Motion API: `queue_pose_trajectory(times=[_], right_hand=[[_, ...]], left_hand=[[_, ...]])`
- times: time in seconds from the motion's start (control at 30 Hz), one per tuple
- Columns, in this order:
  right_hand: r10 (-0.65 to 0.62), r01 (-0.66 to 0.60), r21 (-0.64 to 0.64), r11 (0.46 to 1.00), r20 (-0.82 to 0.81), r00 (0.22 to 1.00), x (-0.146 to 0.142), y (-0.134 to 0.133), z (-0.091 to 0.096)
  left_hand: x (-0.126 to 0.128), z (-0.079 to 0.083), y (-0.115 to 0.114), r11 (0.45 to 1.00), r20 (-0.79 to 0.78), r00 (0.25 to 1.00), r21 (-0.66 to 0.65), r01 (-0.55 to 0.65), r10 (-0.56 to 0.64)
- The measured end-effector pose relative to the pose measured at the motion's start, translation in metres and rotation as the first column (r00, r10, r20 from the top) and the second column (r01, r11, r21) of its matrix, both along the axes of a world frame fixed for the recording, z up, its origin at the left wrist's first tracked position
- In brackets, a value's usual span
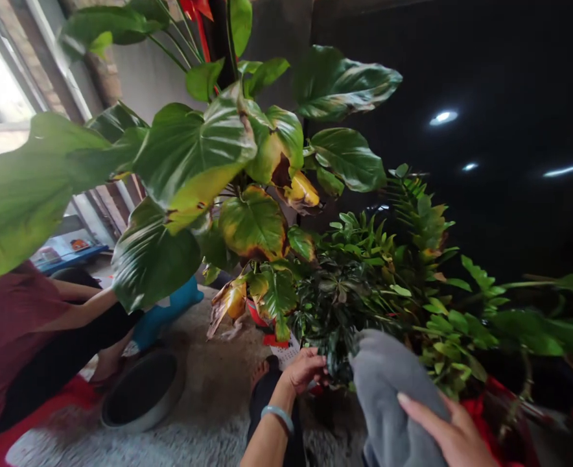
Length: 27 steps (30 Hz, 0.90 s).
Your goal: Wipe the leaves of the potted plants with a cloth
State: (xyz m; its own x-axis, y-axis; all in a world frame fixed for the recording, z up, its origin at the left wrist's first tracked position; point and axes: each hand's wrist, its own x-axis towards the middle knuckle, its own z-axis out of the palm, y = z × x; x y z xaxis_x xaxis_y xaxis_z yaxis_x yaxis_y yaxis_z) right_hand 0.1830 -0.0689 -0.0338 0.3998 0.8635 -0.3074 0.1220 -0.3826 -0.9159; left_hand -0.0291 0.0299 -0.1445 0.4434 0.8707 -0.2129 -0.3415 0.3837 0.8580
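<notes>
My left hand (306, 370), with a pale bangle (280, 416) on its wrist, is at the lower edge of a dark green bushy plant (338, 298). Its fingers are curled in and closed on a leaf there, though the fingertips are partly hidden. In my right hand (454, 428) is a grey cloth (393, 383), thumb on top and the other fingers mostly beneath it. The cloth's upper end touches or nearly touches the bushy plant's leaves. Above both hands spreads a large-leaved plant (199, 146), some leaves yellow and brown at the edges.
At the left a person in a maroon top (28, 344) sits beside a grey basin (140, 392) on the concrete floor. Smaller green plants (456, 331) and a red pot (503, 421) stand at the right. Behind them rises a dark glossy surface (500, 214). My foot (260, 373) is below.
</notes>
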Motion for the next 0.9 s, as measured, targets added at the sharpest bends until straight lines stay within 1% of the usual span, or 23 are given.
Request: queue_pose_trajectory(times=[0.07,0.1,0.13,0.2,0.27,0.33,0.37,0.4,0.43,0.5,0.57,0.6,0.63,0.67,0.7,0.73,0.8,0.83,0.87,0.9], right_hand=[[-0.157,0.16,0.081,0.984,-0.04,0.987,0.003,0.009,0.014],[-0.209,0.217,0.122,0.968,-0.076,0.975,0.001,0.015,0.016],[-0.229,0.247,0.144,0.958,-0.131,0.965,-0.001,0.02,0.014],[-0.193,0.228,0.109,0.968,-0.264,0.945,-0.008,0.026,0.0],[-0.13,0.156,0.043,0.987,-0.36,0.924,-0.012,0.022,-0.022],[-0.096,0.109,0.012,0.994,-0.375,0.922,-0.012,0.009,-0.037],[-0.089,0.101,0.013,0.995,-0.363,0.927,-0.01,0.001,-0.039],[-0.082,0.098,0.027,0.995,-0.356,0.931,-0.008,-0.007,-0.036],[-0.071,0.096,0.051,0.994,-0.363,0.929,-0.007,-0.013,-0.028],[-0.045,0.103,0.124,0.987,-0.405,0.913,-0.008,-0.017,-0.003],[-0.05,0.128,0.138,0.982,-0.467,0.883,-0.016,-0.007,0.024],[-0.072,0.151,0.126,0.981,-0.486,0.871,-0.023,0.002,0.034],[-0.084,0.162,0.097,0.982,-0.542,0.836,-0.031,0.011,0.04],[-0.101,0.172,0.069,0.983,-0.575,0.812,-0.039,0.019,0.042],[-0.114,0.161,0.023,0.987,-0.607,0.786,-0.046,0.025,0.038],[-0.128,0.139,-0.032,0.99,-0.63,0.766,-0.053,0.026,0.03],[-0.119,0.056,-0.117,0.991,-0.639,0.76,-0.061,0.018,0.007],[-0.086,0.016,-0.117,0.993,-0.628,0.773,-0.062,0.011,-0.004],[-0.038,-0.019,-0.086,0.996,-0.613,0.789,-0.062,0.003,-0.012],[0.014,-0.044,-0.037,0.998,-0.595,0.804,-0.061,-0.005,-0.017]], left_hand=[[0.001,0.002,0.0,1.0,-0.015,0.999,-0.002,-0.029,0.029],[0.001,0.003,0.0,0.999,-0.024,0.998,-0.003,-0.051,0.051],[0.0,0.004,-0.001,0.997,-0.036,0.996,-0.004,-0.077,0.077],[-0.004,0.006,-0.002,0.992,-0.08,0.989,0.002,-0.125,0.125],[-0.013,0.008,-0.004,0.987,-0.147,0.976,0.023,-0.161,0.163],[-0.025,0.011,-0.007,0.982,-0.193,0.963,0.051,-0.181,0.188],[-0.03,0.012,-0.008,0.98,-0.197,0.96,0.059,-0.188,0.196],[-0.035,0.013,-0.009,0.979,-0.192,0.961,0.061,-0.192,0.2],[-0.038,0.014,-0.01,0.98,-0.185,0.962,0.058,-0.193,0.2],[-0.04,0.015,-0.011,0.982,-0.199,0.962,0.047,-0.183,0.189],[-0.038,0.015,-0.011,0.987,-0.239,0.957,0.033,-0.16,0.163],[-0.035,0.015,-0.01,0.989,-0.257,0.955,0.028,-0.148,0.15],[-0.033,0.014,-0.01,0.99,-0.269,0.953,0.021,-0.139,0.14],[-0.031,0.014,-0.01,0.991,-0.273,0.953,0.011,-0.136,0.134],[-0.03,0.013,-0.009,0.99,-0.273,0.953,0.0,-0.138,0.133],[-0.029,0.012,-0.009,0.99,-0.273,0.953,-0.009,-0.141,0.133],[-0.03,0.011,-0.008,0.989,-0.264,0.956,-0.03,-0.144,0.131],[-0.032,0.01,-0.007,0.989,-0.254,0.959,-0.039,-0.144,0.13],[-0.033,0.009,-0.007,0.988,-0.242,0.961,-0.045,-0.145,0.13],[-0.034,0.008,-0.006,0.987,-0.229,0.964,-0.053,-0.149,0.133]])
